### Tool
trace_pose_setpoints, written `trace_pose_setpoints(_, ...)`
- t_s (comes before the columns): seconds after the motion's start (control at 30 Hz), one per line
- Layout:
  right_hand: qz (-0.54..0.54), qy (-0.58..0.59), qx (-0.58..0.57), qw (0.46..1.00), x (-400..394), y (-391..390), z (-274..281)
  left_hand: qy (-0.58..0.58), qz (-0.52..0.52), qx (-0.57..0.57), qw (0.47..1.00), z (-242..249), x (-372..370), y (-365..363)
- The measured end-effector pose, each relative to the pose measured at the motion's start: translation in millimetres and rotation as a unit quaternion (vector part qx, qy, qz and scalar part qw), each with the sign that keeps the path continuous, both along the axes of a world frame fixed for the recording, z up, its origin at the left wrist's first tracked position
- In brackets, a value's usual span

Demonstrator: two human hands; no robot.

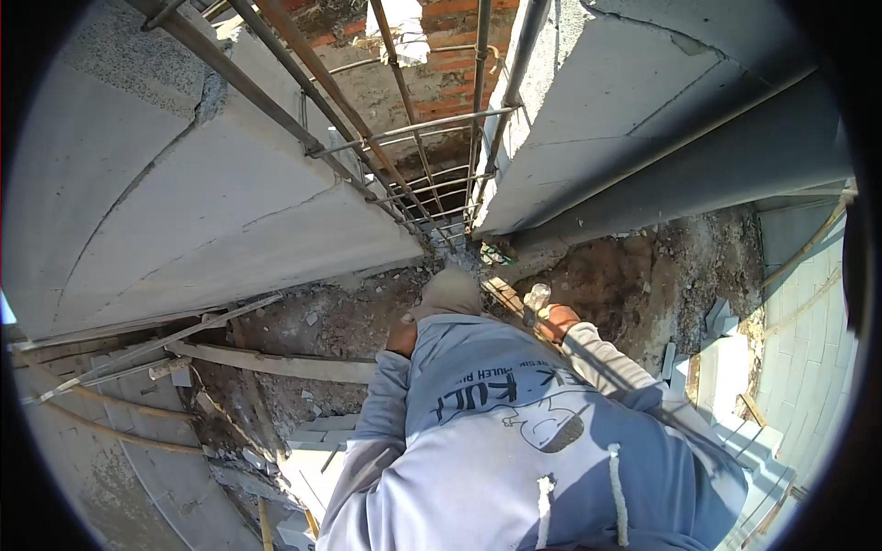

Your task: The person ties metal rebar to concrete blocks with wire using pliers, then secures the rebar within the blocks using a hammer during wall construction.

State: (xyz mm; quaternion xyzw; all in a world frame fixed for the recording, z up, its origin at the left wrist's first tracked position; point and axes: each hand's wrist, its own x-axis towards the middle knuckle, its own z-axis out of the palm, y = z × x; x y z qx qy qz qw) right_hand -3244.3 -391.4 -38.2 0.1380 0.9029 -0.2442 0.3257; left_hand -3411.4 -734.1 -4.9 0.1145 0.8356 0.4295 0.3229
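Note:
My right hand (556,323) is closed at the end of the grey sleeve. A pale, blunt-ended tool (537,296) sticks up from its grip; its exact kind is too small to make out. Beside that hand, a narrow wooden board (501,292) slants over the ground and passes partly behind it. My left hand (402,340) rests against my bent leg in tan trousers (450,292); its fingers are mostly hidden. In front of my knee, part of a foot in a sandal (496,253) shows near the base of the wall.
Pale block walls rise on the left (248,202) and right (588,119). Between them stands a rusty rebar cage (413,138) before a brick wall (459,83). A dark grey pipe (680,174) runs along the right. A wooden plank (276,364) crosses rubble at left.

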Motion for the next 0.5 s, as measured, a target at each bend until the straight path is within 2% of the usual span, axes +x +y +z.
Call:
trace_pose_setpoints(0.03,-0.009,-0.008,-0.005,1.0,14,2,-2,-0.079,0.091,-0.001,0.993,9,8,5)
trace_pose_setpoints(0.07,-0.017,-0.013,-0.008,1.0,26,4,-3,-0.081,0.087,-0.004,0.993,9,15,4)
trace_pose_setpoints(0.1,-0.023,-0.016,-0.011,1.0,37,5,-4,0.022,-0.004,-0.08,0.997,9,20,5)
trace_pose_setpoints(0.13,-0.029,-0.019,-0.013,0.999,47,7,-5,0.124,-0.092,-0.153,0.976,9,24,7)
trace_pose_setpoints(0.23,-0.047,-0.027,-0.014,0.998,78,12,-6,0.177,-0.062,-0.151,0.971,20,43,10)
trace_pose_setpoints(0.33,-0.062,-0.032,-0.016,0.997,100,15,-7,0.214,-0.08,-0.182,0.956,8,52,11)
trace_pose_setpoints(0.5,-0.082,-0.027,-0.016,0.996,120,16,-6,0.216,-0.078,-0.179,0.957,-9,59,17)
